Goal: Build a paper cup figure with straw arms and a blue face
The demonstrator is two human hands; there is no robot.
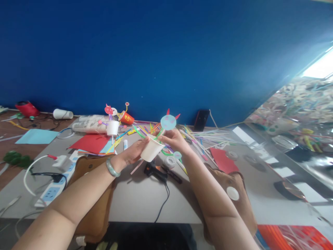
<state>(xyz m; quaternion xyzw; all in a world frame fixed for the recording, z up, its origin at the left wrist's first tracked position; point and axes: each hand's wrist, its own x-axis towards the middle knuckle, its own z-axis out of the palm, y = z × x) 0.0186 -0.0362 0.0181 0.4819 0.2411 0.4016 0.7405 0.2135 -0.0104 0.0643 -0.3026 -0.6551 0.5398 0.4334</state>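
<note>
Between my two hands a white paper cup [152, 150] is held above the table, tilted a little. My left hand [135, 149] is closed round its left side, a bangle on that wrist. My right hand [174, 139] is closed at the cup's right rim, partly hiding it. From the cup rises a light-blue paper face [168, 122] with red horns. Green drinking straws stick out at the sides, one ending in a small pale disc [177, 155]. A pinkish straw [137, 167] points out below. Under the cup lies a black glue gun [155, 172].
A finished-looking cup figure [112, 127] and a red cup [126, 117] stand at the back. Many loose straws [208, 137] spread behind my hands. A power strip [56, 185] with cables lies left; red paper [224, 160] and a tape roll [170, 161] lie rightward.
</note>
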